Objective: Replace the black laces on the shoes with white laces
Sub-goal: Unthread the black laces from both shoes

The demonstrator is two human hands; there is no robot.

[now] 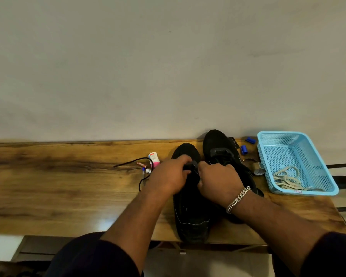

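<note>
Two black shoes stand side by side on the wooden table [48, 186], toes toward the wall. The left shoe [190, 212] lies under both hands. My left hand [168, 174] grips the shoe's upper near the eyelets, fingers curled over it. Close beside it, my right hand [218, 180], a chain bracelet on its wrist, pinches something dark at the lacing; the exact piece is hidden by the fingers. The right shoe [220, 144] sits further back. A black lace [140, 162] trails left from the shoe across the table. White laces [286, 178] lie coiled in the blue basket [318, 156].
Left of the shoes lie a small white and pink bottle [154, 157], batteries and a pen. Blue caps [244, 149], a tape roll [259, 169] and a dark ring sit between the right shoe and the basket. The wall runs right behind the table.
</note>
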